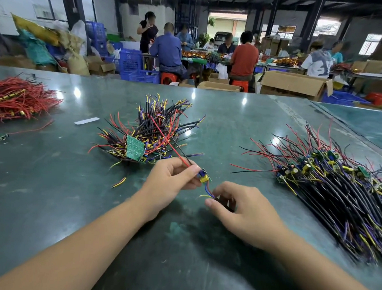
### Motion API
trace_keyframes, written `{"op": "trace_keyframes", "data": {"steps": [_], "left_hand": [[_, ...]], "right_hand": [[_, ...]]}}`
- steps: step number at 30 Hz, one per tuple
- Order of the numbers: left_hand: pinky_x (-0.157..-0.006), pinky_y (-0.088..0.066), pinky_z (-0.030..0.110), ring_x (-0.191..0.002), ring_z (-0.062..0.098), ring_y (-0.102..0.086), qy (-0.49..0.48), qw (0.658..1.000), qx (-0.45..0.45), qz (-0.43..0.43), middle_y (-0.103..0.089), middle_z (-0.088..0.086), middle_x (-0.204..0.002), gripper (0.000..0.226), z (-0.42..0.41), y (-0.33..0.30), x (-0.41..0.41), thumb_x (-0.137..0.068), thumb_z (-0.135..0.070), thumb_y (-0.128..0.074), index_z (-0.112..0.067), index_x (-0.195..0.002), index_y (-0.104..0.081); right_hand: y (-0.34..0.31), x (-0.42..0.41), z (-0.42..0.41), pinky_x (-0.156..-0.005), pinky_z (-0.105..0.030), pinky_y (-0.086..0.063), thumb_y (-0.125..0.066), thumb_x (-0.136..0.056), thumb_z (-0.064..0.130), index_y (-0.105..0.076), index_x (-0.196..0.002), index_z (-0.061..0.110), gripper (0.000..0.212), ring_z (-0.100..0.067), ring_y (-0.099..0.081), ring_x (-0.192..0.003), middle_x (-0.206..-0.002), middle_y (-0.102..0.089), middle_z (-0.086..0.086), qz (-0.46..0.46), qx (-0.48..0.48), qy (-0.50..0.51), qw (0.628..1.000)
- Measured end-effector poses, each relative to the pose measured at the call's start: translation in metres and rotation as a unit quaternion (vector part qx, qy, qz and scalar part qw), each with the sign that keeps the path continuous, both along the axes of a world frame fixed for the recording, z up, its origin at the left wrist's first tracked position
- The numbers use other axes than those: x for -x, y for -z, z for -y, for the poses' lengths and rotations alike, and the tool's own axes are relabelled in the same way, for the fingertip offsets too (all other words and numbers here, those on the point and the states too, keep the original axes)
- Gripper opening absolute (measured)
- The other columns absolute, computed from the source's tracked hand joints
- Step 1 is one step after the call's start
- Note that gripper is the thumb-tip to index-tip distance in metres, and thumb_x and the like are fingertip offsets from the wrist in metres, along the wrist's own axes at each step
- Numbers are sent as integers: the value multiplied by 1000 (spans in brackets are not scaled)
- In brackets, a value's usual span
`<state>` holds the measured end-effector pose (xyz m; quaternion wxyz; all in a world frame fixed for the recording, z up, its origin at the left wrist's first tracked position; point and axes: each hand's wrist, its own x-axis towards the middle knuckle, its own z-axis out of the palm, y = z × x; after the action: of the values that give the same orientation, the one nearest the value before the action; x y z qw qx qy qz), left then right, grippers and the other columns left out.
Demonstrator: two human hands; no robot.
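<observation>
A small green circuit board module (203, 176) sits just above the near middle of the dark green glossy surface (44, 190), held between both hands. It carries a yellow block and a blue part packed close together on one face. A thin red wire (169, 141) and a thin black wire (181, 149) run from its far end, up and left towards the middle heap. Short blue and yellow leads (207, 192) curl from its near end down to the right.

The left hand (171, 177) has its grip closed on the module, pinching it between thumb and fingertips. The right hand (244, 208), just right and nearer, has its grip closed on what looks like a black sleeved cable end (225, 203), where those leads meet; the fingers hide the join.

Beyond the hands lies a tangled heap of black, red, yellow and purple wired modules (154, 128), with a larger flat green circuit board (135, 148) leaning on its near left side. A long pile of black-cabled modules (333, 185) lies at the right, and a bundle of red wires (13, 101) at the far left.
</observation>
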<state>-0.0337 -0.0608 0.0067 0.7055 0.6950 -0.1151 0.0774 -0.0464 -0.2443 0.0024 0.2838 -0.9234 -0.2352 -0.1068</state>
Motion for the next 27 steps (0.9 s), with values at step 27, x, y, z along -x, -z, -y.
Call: {"op": "trace_keyframes", "data": {"steps": [27], "left_hand": [[-66,-54,19,-68,12,-67,57,994,70,-55,-68,3,-74,21,1,6,-4,-68,-30,-72,-12,-78,-76]], "right_hand": [[0,-5,-1,-55,-26,-33,-60,-84,44,-58,-69,35,18,-3,-48,-58,-61,-55,22,36,-78,132,988]]}}
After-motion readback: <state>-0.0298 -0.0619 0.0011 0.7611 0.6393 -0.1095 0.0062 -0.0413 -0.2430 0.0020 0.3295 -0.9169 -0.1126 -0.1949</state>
